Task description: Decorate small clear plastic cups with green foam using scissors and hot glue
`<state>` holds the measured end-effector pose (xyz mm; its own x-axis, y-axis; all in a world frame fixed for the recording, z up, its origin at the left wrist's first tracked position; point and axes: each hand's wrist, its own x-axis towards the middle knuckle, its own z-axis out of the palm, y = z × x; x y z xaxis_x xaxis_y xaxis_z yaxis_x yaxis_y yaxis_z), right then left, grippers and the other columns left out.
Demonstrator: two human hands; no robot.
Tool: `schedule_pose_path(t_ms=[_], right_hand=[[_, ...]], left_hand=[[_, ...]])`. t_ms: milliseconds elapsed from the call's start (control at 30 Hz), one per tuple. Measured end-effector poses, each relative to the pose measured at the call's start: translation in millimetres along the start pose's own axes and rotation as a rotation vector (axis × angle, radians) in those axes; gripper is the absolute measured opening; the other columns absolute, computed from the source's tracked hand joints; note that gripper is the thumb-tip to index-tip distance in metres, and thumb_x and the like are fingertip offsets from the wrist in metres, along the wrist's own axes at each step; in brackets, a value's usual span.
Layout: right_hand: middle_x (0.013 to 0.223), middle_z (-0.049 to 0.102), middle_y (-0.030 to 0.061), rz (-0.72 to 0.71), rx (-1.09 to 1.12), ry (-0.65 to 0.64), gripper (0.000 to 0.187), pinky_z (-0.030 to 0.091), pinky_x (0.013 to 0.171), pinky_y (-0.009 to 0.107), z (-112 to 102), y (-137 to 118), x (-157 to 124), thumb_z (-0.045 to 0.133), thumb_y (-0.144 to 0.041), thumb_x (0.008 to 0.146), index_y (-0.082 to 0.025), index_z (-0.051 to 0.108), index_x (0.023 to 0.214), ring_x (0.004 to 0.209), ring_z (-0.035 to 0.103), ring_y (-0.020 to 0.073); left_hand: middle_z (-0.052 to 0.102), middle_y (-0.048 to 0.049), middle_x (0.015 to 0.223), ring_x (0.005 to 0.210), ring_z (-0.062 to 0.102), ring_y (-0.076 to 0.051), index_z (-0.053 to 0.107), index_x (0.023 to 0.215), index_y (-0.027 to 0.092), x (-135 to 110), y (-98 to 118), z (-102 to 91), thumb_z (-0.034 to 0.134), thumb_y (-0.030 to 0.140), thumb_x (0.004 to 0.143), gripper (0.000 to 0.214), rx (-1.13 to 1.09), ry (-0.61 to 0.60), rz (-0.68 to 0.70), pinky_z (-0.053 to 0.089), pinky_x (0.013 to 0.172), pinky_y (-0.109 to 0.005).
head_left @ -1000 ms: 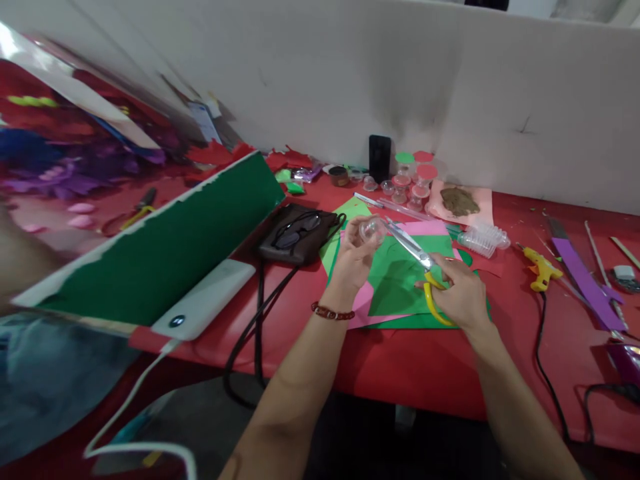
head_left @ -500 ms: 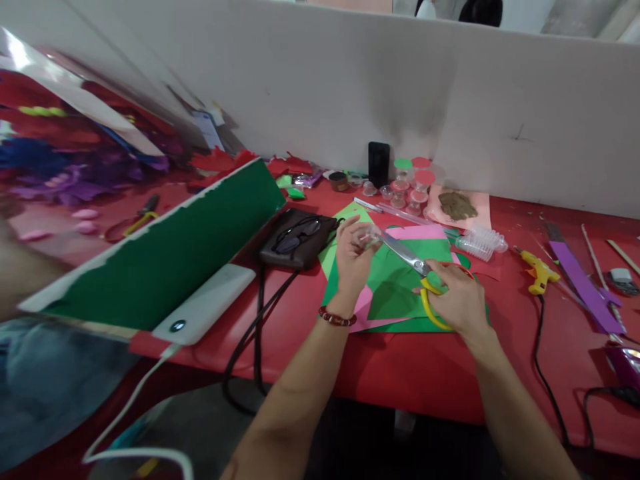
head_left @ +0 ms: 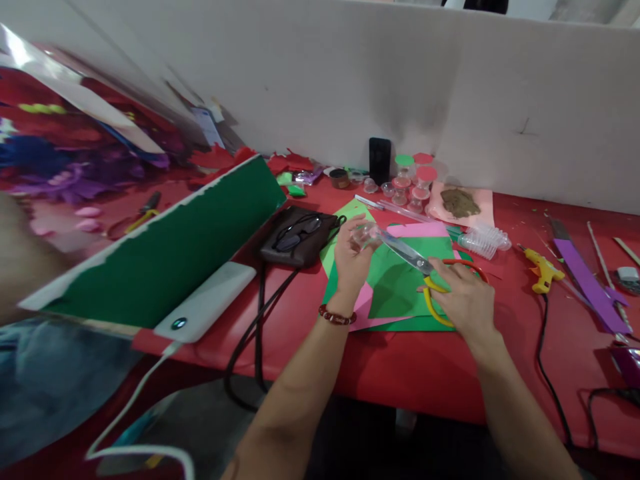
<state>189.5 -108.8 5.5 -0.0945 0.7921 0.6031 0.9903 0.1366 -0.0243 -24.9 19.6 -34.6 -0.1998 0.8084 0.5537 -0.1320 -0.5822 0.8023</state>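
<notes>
My left hand (head_left: 351, 252), with a red bead bracelet at the wrist, grips a small clear plastic cup (head_left: 366, 233) between fingers and thumb. In my right hand (head_left: 467, 300) is a pair of scissors (head_left: 406, 252) with one yellow and one red handle loop. The scissor blades point left, and their tips meet the edge of the clear cup; whether they have cut into it I cannot tell. Below both hands lie green paper (head_left: 400, 293) and pink paper (head_left: 420, 230) pieces on the red table (head_left: 400, 373).
Small clear cups with red and green tops (head_left: 425, 177) stand at the back beside a black phone (head_left: 380, 160). A yellow glue gun (head_left: 543, 270) with its cord lies right. Left are a dark pouch (head_left: 313, 250) with glasses, a white power bank (head_left: 207, 303) and a green board (head_left: 175, 247).
My right hand has shifted slightly right, and the scissor handles look further apart, with more of the red loop showing. My left hand keeps hold of the clear cup.
</notes>
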Motion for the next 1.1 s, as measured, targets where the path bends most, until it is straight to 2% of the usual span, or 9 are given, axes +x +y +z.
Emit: schedule_pose_path(t_ms=[167, 300, 533, 733, 900, 1100], right_hand=[[0.085, 0.073, 0.0019, -0.063, -0.05, 0.06, 0.033, 0.034, 0.063, 0.03, -0.7, 8.7, 2.0, 0.068, -0.046, 0.1, -0.03, 0.08, 0.126, 0.072, 0.059, 0.0167], [0.081, 0.071, 0.0007, -0.096, -0.044, 0.104, 0.033, 0.035, 0.063, 0.031, -0.7, 12.0, 2.0, 0.07, -0.045, 0.099, -0.03, 0.079, 0.127, 0.068, 0.056, 0.016], [0.084, 0.074, -0.0003, -0.147, -0.036, 0.04, 0.033, 0.038, 0.066, 0.031, 3.2, 25.4, 0.6, 0.069, -0.041, 0.1, -0.029, 0.077, 0.13, 0.072, 0.059, 0.0158], [0.084, 0.076, -0.0012, -0.239, 0.026, 0.099, 0.03, 0.039, 0.064, 0.03, 1.0, 41.5, 5.7, 0.069, -0.037, 0.102, -0.026, 0.079, 0.128, 0.071, 0.063, 0.0137], [0.085, 0.077, -0.0011, -0.27, 0.074, 0.081, 0.032, 0.042, 0.064, 0.028, -3.0, 51.7, 7.7, 0.072, -0.041, 0.101, -0.026, 0.079, 0.128, 0.074, 0.067, 0.0131], [0.082, 0.077, -0.0007, -0.338, 0.112, 0.08, 0.03, 0.043, 0.063, 0.027, -6.9, 53.5, 9.0, 0.069, -0.037, 0.103, -0.024, 0.078, 0.129, 0.073, 0.067, 0.0134]], left_hand=[[0.068, -0.0068, 0.134, 0.108, 0.074, -0.019, 0.068, 0.111, 0.024, 2.2, 4.9, -1.7, 0.088, 0.018, 0.074, 0.043, -0.097, -0.117, -0.077, 0.06, 0.095, -0.034], [0.07, -0.0062, 0.129, 0.107, 0.074, -0.019, 0.069, 0.11, 0.023, 3.1, 10.0, -1.4, 0.087, 0.014, 0.072, 0.042, -0.141, -0.135, -0.122, 0.059, 0.094, -0.032], [0.077, -0.0029, 0.106, 0.096, 0.074, -0.016, 0.074, 0.106, 0.022, 6.9, 17.0, -2.8, 0.097, 0.017, 0.063, 0.049, -0.281, -0.211, -0.273, 0.06, 0.082, -0.025], [0.079, -0.0046, 0.109, 0.094, 0.075, -0.016, 0.078, 0.103, 0.022, 9.2, 19.0, -6.5, 0.1, 0.018, 0.058, 0.05, -0.332, -0.285, -0.365, 0.061, 0.079, -0.024], [0.08, -0.0058, 0.108, 0.091, 0.074, -0.016, 0.081, 0.102, 0.022, 11.7, 21.4, -13.8, 0.1, 0.015, 0.056, 0.05, -0.371, -0.385, -0.439, 0.061, 0.082, -0.025], [0.081, -0.0083, 0.109, 0.085, 0.072, -0.014, 0.084, 0.101, 0.021, 16.2, 31.0, -22.1, 0.101, 0.021, 0.059, 0.045, -0.384, -0.497, -0.45, 0.058, 0.076, -0.022]])
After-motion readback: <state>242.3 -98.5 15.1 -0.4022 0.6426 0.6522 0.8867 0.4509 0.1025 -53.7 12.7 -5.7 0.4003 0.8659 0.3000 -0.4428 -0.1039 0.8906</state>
